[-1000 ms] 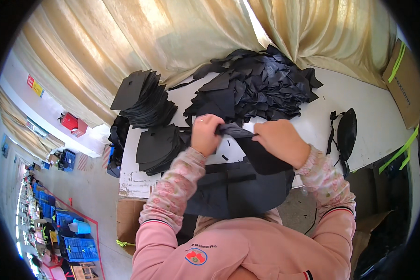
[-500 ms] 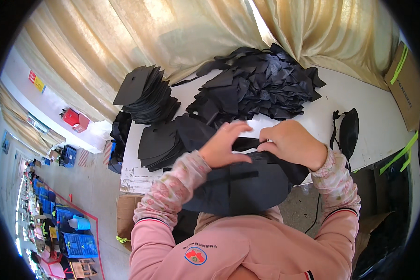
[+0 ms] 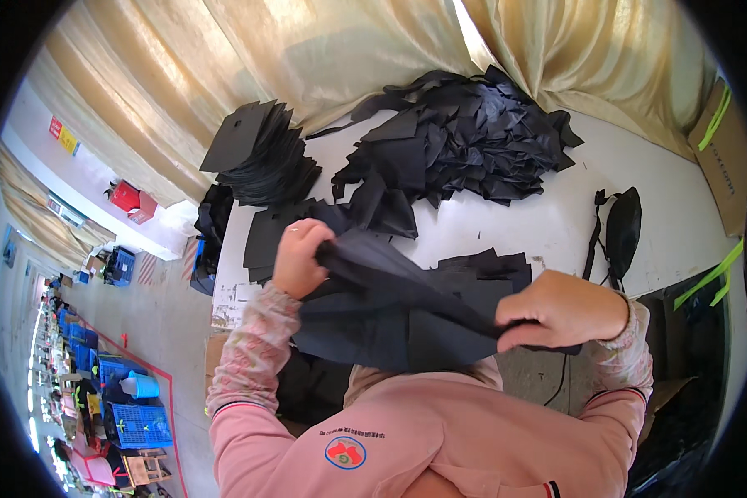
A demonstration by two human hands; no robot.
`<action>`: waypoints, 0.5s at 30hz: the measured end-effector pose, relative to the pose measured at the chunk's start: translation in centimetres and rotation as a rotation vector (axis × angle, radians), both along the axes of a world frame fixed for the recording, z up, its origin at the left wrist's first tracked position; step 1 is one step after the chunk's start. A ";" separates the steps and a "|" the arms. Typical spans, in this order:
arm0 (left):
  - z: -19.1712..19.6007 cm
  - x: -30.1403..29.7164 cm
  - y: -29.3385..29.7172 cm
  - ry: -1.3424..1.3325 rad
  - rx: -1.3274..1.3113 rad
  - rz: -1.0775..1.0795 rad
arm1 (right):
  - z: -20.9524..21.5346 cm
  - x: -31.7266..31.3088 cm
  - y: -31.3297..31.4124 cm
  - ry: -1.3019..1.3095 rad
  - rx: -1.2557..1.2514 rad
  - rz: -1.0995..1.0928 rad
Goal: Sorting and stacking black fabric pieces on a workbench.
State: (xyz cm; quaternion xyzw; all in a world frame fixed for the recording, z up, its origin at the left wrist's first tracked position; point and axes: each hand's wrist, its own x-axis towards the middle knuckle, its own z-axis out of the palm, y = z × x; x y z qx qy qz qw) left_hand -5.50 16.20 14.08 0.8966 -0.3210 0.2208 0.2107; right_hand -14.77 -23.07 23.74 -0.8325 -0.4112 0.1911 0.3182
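Both of my hands grip one black fabric piece point(image 3: 407, 303) stretched between them over the near edge of the white table point(image 3: 556, 216). My left hand point(image 3: 300, 259) pinches its upper left corner. My right hand point(image 3: 560, 311) is closed on its lower right end, close to my chest. Folds of the fabric hang down toward my pink sleeves. Under it lie flat black cut pieces point(image 3: 481, 278).
A big loose heap of black fabric pieces point(image 3: 465, 137) fills the table's far middle. A neat stack of black squares point(image 3: 261, 158) stands far left. A black pouch with a strap point(image 3: 621, 228) lies right. Beige curtains hang behind; blue crates point(image 3: 141, 419) sit on the floor left.
My hands were close together over the table; now they have spread apart, the right hand pulled back and rightward, stretching the black fabric piece out between them.
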 end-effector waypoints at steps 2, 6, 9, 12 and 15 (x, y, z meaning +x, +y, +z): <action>0.2 -1.3 2.9 0.052 0.026 0.029 | -0.5 -0.7 -0.4 0.110 0.083 0.082; 0.9 -4.8 7.8 0.187 0.073 0.063 | -0.9 -1.1 -0.4 0.345 0.045 0.265; 0.3 -7.0 12.2 0.385 0.080 0.099 | -1.7 -0.6 -0.6 0.419 0.099 0.360; 0.0 -8.4 14.9 0.751 0.127 0.216 | -4.1 0.8 -0.7 0.312 0.001 0.216; -2.2 -7.4 16.2 1.016 0.252 0.232 | -9.7 3.0 -0.9 0.211 -0.056 0.026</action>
